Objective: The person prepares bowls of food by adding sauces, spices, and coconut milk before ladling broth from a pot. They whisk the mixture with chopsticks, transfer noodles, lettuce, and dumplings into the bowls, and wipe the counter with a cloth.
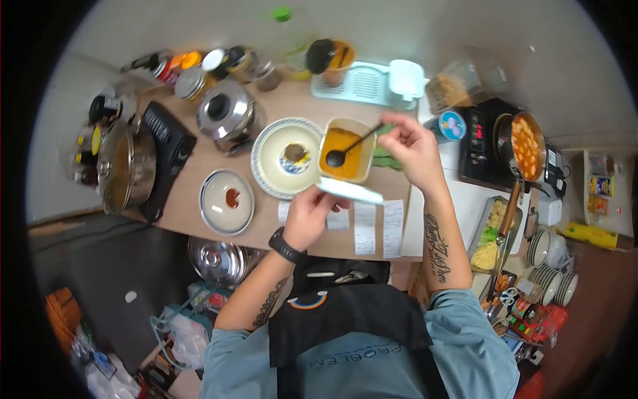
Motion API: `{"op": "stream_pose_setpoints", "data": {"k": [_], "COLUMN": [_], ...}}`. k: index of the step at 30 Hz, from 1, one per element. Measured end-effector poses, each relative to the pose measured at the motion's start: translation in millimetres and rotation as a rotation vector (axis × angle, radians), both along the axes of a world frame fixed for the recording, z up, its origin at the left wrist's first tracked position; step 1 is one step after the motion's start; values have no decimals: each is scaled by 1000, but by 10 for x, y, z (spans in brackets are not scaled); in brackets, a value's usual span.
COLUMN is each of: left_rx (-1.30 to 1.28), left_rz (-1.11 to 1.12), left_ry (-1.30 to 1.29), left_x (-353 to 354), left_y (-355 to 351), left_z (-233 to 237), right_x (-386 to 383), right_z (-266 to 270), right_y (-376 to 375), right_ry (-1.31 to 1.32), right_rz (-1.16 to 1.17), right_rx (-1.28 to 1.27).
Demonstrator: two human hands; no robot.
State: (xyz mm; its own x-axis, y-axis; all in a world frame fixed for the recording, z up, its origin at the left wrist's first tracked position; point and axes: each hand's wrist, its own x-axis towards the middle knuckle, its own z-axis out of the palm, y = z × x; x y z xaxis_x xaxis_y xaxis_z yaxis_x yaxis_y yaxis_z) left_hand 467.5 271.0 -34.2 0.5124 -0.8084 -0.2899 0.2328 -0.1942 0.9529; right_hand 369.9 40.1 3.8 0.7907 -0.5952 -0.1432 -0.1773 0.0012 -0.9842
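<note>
My left hand (309,216), with a watch at its wrist, grips a pale plastic lid (353,191), tilted at the near edge of a square tub (364,174). The tub holds orange-yellow powder (341,139). A black spoon (337,157) rests its bowl over the powder, and my right hand (411,145) pinches the end of its handle. Left of the tub stands a large patterned bowl (266,176) with small heaps of brown and yellow seasoning (295,154) inside. A smaller bowl (211,219) with a dab of red sauce (232,197) sits further left.
At right, a pan (526,149) of red food stands on an induction cooker (475,143). Lidded pots (226,113) and a black stove (166,156) are at left. Jars (193,83) line the wall. Paper slips (365,228) lie along the front edge.
</note>
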Motion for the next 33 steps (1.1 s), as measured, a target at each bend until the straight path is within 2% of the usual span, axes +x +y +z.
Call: {"op": "stream_pose_setpoints", "data": {"k": [2,5,7,8,10,11,15,17,18,20,24,28,30,32,33], "left_rx": [105,150,189,205,243,226,241,247,253,248,278,347,353,363,369], "left_rz": [8,117,123,139,141,178,279,281,278,303,353,426,487,495,502], "left_ry": [-263,-326,-352,-345,-501,-534,-487,-511,-538,-554,-523,-438,-509,-503,-498], "left_x": [-24,-36,-22,-5,45,55,151,234,267,356,502,647,695,721,731], "left_y": [448,1032,1402,1562,1808,1916,2236,2366,2425,2512,2722,2995,3145,3272,3304], "left_z": [115,146,125,139,164,169,139,93,75,70,67,87,-5,-65,-77], "right_x": [160,344,454,505,616,668,838,904,939,1027,1152,1194,1214,1251,1280], "right_z": [-13,124,65,42,12,-8,-229,-285,-283,-286,-303,-329,-501,-742,-852], "right_y": [429,990,1347,1484,1680,1753,2104,2242,2290,2347,2412,2451,2455,2484,2478], "right_ry": [52,140,-38,-38,-251,-225,-230,25,28,142,111,-10,-27,16,72], "right_rz": [90,290,493,513,497,531,544,480,490,352,254,175,183,238,260], "right_rx": [-178,-206,-413,-400,-830,-861,-678,-335,-336,3,288,332,267,-99,-149]}}
